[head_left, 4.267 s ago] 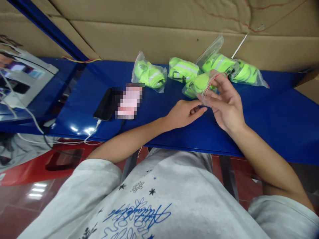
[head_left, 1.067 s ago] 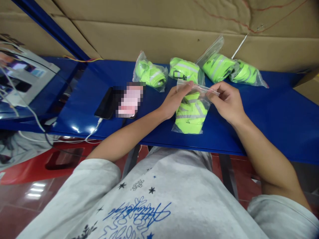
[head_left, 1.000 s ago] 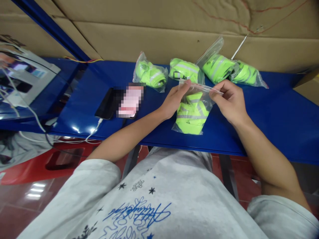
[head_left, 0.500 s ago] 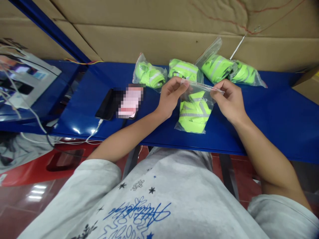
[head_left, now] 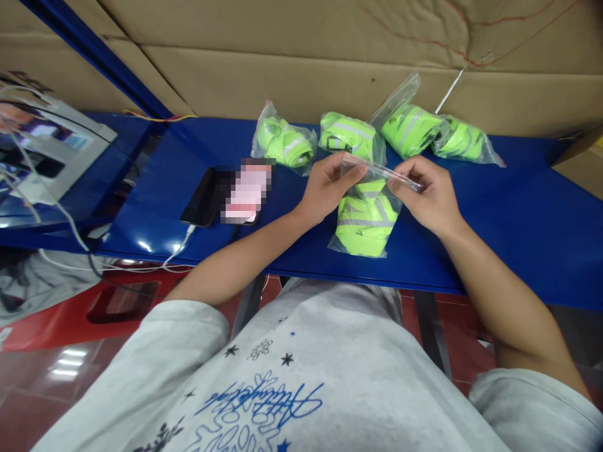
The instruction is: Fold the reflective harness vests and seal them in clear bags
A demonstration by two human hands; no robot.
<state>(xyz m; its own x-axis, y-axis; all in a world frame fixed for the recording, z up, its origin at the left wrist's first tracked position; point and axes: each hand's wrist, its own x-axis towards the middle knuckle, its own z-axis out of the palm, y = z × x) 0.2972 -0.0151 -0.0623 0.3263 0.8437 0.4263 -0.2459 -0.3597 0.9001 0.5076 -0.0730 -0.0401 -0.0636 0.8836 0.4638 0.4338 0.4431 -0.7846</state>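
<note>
A clear zip bag (head_left: 335, 245) lies at the front of the blue table with its top edge raised. Inside it is a folded neon-yellow reflective vest (head_left: 365, 220) with grey stripes. My left hand (head_left: 330, 183) pinches the left end of the bag's top strip between thumb and fingers. On the right part of the same strip, my right hand (head_left: 428, 191) has a closed pinch too. The strip runs between the two hands, tilted down to the right.
Along the cardboard backing stand several bagged neon vests (head_left: 351, 135). To the left lie a black phone (head_left: 200, 198) on a white cable (head_left: 181, 246) and a second phone (head_left: 247, 191) with a blurred screen. The blue table (head_left: 499, 220) extends rightward. A red stool (head_left: 61, 320) is below left.
My right hand has slid left along the bag's top strip, closer to my left hand. The strip has tipped and dipped slightly, and its right end now sticks out past my fingers.
</note>
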